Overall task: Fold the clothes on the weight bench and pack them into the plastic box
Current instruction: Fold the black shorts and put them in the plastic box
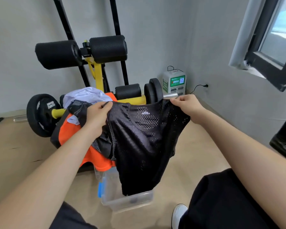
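I hold a black mesh jersey [142, 146] stretched out in the air by its shoulders. My left hand [96, 118] pinches its left shoulder, and my right hand [188, 106] pinches the right one. The jersey hangs down over the clear plastic box [127, 200] on the floor and hides most of it. Behind the jersey is the orange-padded weight bench [68, 131]. On the bench lie a white garment [86, 96] and a dark garment [79, 108].
The bench's yellow frame [96, 71] with black foam rollers [58, 53] rises at the back. Weight plates [41, 113] stand left and behind. A small white charging kiosk [173, 82] sits in the corner. A window [274, 38] is on the right wall.
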The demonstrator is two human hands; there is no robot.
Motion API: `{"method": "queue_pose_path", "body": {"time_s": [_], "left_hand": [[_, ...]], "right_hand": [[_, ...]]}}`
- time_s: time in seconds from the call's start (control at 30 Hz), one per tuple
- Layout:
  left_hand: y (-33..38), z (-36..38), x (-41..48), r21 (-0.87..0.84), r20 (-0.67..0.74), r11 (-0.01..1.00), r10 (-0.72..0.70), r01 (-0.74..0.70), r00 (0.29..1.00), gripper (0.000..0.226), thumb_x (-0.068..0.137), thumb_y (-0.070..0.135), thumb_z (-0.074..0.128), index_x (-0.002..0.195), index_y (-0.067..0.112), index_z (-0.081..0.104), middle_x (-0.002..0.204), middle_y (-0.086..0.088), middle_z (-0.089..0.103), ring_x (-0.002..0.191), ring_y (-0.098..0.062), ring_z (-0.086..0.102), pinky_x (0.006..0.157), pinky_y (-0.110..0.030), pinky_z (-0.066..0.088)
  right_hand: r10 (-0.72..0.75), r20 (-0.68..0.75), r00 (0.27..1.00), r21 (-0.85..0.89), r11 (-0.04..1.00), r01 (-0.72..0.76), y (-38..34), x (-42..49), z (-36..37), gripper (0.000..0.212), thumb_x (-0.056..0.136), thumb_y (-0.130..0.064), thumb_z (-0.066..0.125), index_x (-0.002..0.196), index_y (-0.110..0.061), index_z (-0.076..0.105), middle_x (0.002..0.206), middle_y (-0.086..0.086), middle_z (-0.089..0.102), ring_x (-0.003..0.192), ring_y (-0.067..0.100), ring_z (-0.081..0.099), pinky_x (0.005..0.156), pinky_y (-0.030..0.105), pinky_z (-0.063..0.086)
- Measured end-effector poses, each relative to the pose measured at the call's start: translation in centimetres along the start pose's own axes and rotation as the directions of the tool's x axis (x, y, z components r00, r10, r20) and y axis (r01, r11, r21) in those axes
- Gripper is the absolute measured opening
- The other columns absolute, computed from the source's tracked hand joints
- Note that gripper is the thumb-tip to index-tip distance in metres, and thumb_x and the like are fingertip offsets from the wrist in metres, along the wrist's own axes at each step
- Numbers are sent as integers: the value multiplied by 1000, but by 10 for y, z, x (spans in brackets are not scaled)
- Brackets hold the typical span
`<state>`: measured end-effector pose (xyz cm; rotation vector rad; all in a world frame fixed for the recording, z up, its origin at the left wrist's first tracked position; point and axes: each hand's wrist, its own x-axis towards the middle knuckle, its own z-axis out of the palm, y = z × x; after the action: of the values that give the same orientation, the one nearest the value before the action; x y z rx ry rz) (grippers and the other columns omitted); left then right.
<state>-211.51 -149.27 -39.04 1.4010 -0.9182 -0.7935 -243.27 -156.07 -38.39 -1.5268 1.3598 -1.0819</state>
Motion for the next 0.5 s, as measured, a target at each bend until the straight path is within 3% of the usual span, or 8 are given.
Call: {"method": "queue_pose_path", "body": {"time_s": [0.13, 0.23, 0.3, 0.43, 0.5], "left_hand": [[10, -14, 2, -66, -21, 997, 39, -40, 999, 9, 91, 32, 68, 86, 28, 75, 102, 1, 73, 96, -19, 66, 84, -38, 49], [20, -31, 2, -119, -67, 992, 33, -41, 997, 9, 96, 24, 65, 93, 24, 74, 108, 0, 74, 106, -19, 68, 95, -36, 54], [28, -44, 0, -161, -79, 987, 10, -22, 997, 10, 98, 19, 62, 98, 19, 72, 106, -1, 73, 100, -18, 68, 91, -33, 55], [52, -83, 6, -187, -183, 981, 12, -47, 983, 8, 96, 21, 65, 98, 15, 70, 103, -7, 72, 90, -20, 68, 73, -31, 55], [59, -100, 8, -182, -256, 981, 20, -68, 967, 9, 95, 23, 67, 97, 16, 71, 106, -8, 73, 91, -20, 71, 74, -33, 57]], "right_hand": [[28, 85, 996, 102, 994, -36, -12, -7, -2, 28, 90, -31, 71, 75, -8, 66, 75, 9, 65, 71, 24, 65, 73, 35, 56], [79, 203, 976, 200, 972, -120, -26, -10, 5, 20, 88, -23, 72, 92, -3, 73, 91, 13, 76, 91, 32, 73, 87, 41, 59], [113, 261, 959, 240, 954, -178, -40, -10, 14, 22, 84, -19, 71, 99, -3, 71, 97, 14, 75, 94, 32, 72, 92, 45, 55], [120, 363, 924, 287, 929, -233, -64, -11, 33, 18, 81, -23, 68, 94, -10, 69, 94, 9, 73, 87, 26, 69, 79, 37, 55], [129, 383, 915, 298, 920, -255, -69, -11, 46, 26, 81, -24, 70, 101, -7, 71, 103, 11, 75, 93, 28, 71, 85, 41, 56]]}}
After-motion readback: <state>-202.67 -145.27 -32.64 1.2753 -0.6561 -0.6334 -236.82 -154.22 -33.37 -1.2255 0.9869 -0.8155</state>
